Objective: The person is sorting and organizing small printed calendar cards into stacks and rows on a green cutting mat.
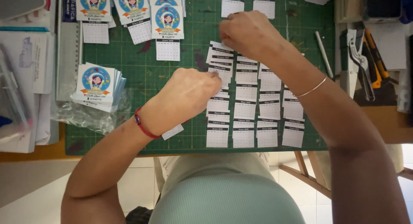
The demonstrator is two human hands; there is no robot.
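Note:
Small white calendar sheets with black headers (244, 121) lie in overlapping columns on a green cutting mat (146, 73). My left hand (185, 97), with a red bracelet on the wrist, pinches the edge of a sheet (221, 73) in the leftmost column. My right hand (247, 32), a thin silver bangle on its forearm, rests its closed fingers on the top sheets of that same column (219, 50). Another small sheet (173, 132) pokes out beneath my left wrist.
A stack of round-illustration cards (97, 84) sits on clear plastic wrap at left; finished cards with calendars (167, 26) lie at the top. A metal ruler (69, 56), papers at far left, a white pen (323, 54), stapler and cutters (365, 60) at right.

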